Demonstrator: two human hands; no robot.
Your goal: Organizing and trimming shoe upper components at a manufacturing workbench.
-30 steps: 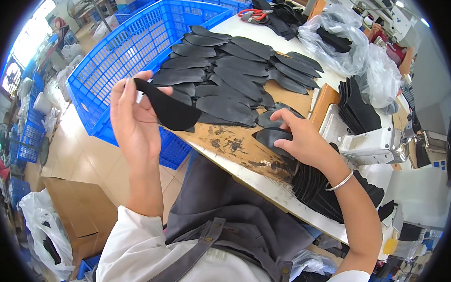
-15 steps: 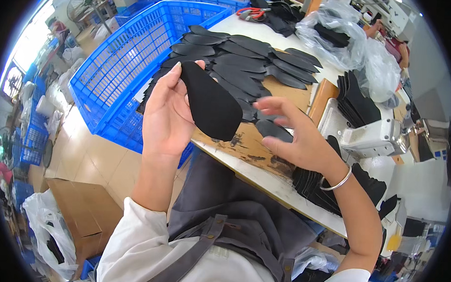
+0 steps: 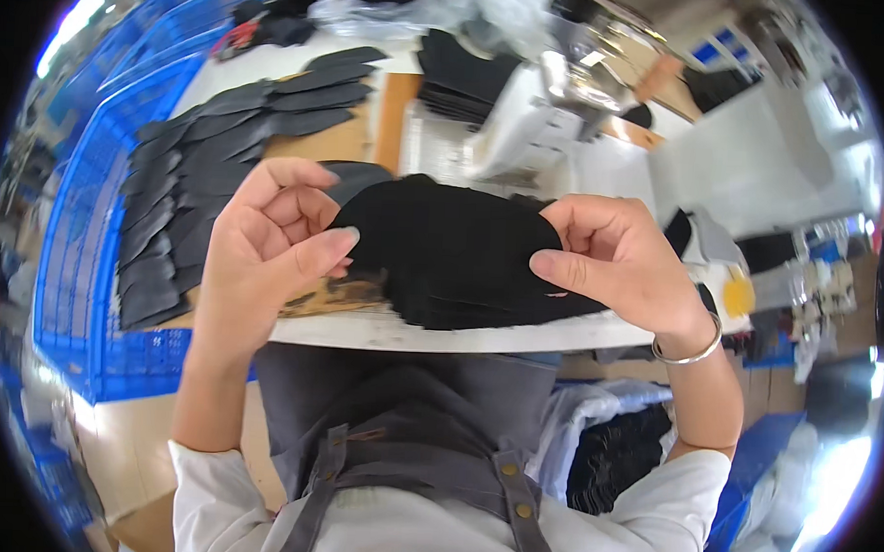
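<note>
A flat black fabric piece with rounded ends is stretched lengthwise between my two hands, over the table's near edge. My left hand has its thumb on the left end, with the other fingers curled, the index finger lifted apart. My right hand, with a silver bangle at the wrist, pinches the right end between thumb and fingers. Under the piece lies a stack of similar black pieces, partly hidden. Behind my left fingers a dark grey leaf-shaped piece rests on the board.
Overlapping dark leaf-shaped pieces cover the board at left. Blue crates stand beside the table. Beyond my hands are a white sewing machine and another black stack. Below right, a plastic bag holds black pieces.
My view has swung right, toward the sewing machine. The black piece, earlier in my left hand alone, now lies sideways between both hands; my right hand has taken its other end.
</note>
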